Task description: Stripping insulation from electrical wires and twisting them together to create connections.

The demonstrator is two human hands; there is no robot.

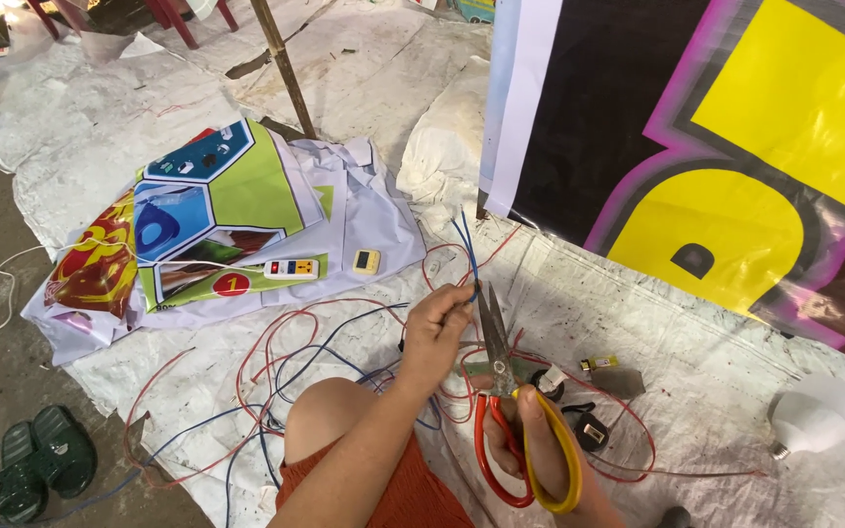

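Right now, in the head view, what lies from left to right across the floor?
Green sandals → folded printed banners → white socket strip → left hand pinching blue wires → scissors in the right hand → white bulb.

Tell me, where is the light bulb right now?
In the head view, the white light bulb lies on the white sheet at far right, beyond the right hand holding scissors.

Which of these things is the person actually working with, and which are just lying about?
In use:
left hand pinching the thin blue wire
right hand holding the red-and-yellow-handled scissors

Lying about:
white light bulb
white socket strip
dark green sandals
printed banner sheets
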